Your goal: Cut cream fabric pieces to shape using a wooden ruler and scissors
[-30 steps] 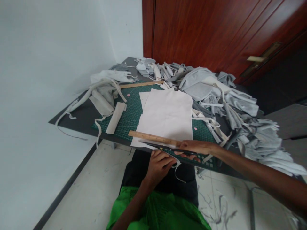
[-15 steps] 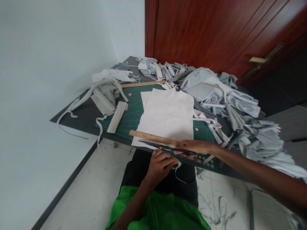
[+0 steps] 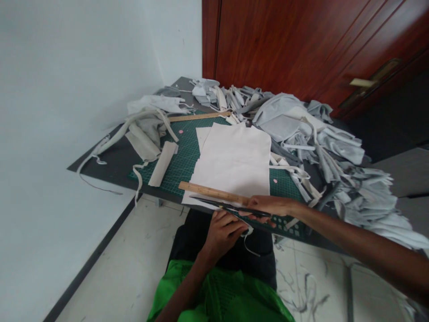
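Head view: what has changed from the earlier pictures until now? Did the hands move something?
The right hand moved a little to the left, carrying the dark scissors with it; it took nothing new and let nothing go. The left hand stayed in place, and the wooden ruler and pale fabric sheet did not move.

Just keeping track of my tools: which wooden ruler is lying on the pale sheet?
The nearer wooden ruler, beside the right hand, crosses the pale sheet's lower part; the other wooden ruler lies along the cutting mat's far edge, off the sheet.
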The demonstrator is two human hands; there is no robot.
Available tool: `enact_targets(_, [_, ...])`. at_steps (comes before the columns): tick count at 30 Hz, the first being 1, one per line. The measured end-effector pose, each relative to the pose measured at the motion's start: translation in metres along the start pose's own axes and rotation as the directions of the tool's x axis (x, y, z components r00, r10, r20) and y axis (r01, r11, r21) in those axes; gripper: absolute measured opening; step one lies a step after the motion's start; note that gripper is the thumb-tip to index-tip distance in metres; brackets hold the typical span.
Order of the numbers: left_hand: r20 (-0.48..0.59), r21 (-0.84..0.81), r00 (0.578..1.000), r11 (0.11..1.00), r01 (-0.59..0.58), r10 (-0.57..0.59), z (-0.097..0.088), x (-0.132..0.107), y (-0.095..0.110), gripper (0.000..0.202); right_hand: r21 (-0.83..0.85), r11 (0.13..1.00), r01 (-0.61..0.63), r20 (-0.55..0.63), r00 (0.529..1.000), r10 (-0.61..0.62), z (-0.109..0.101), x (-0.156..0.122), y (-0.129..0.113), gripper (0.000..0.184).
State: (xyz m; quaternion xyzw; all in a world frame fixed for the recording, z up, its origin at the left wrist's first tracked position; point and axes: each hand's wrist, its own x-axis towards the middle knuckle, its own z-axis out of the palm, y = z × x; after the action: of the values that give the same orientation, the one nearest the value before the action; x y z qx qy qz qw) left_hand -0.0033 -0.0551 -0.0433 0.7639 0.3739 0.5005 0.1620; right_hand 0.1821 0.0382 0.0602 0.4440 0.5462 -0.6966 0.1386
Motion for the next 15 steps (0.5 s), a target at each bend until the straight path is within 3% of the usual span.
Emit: enact_targets(15, [0.009,0.013,1.000,1.000,0.002,-0.002,0.001,0.000,-0.002,0.006,0.003,1.000,0.029,-0.028,0.999,-0.028,0.008,0.000,-0.014,0.063])
